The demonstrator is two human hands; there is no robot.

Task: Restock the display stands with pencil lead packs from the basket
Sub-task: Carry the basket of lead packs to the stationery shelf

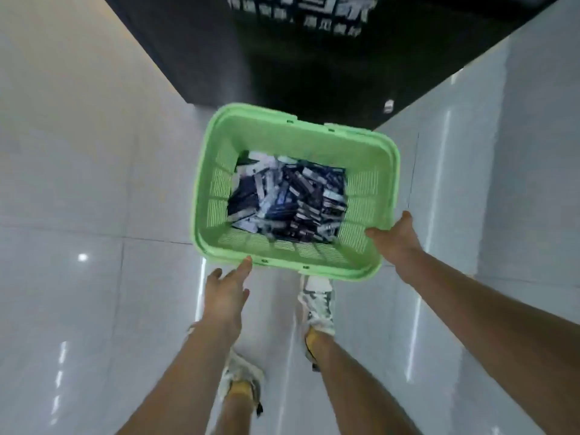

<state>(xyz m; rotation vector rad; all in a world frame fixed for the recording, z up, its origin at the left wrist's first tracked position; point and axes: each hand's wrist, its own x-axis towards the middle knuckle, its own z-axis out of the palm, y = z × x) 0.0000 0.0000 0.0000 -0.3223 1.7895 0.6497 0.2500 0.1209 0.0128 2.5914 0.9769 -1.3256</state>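
A light green plastic basket (219,183) with slotted walls hangs in front of me above the floor. Its bottom is covered with several dark blue, black and white pencil lead packs (288,199) lying in a loose heap. My right hand (397,240) grips the basket's near right corner, thumb over the rim. My left hand (227,287) is just below the near left rim, fingers straight, with a fingertip touching the rim's edge. No display stand is in view.
Glossy white floor tiles (94,215) spread below me. A black mat or floor strip with white lettering (298,42) lies ahead past the basket. My two feet in pale sneakers (317,306) are under the basket's near edge.
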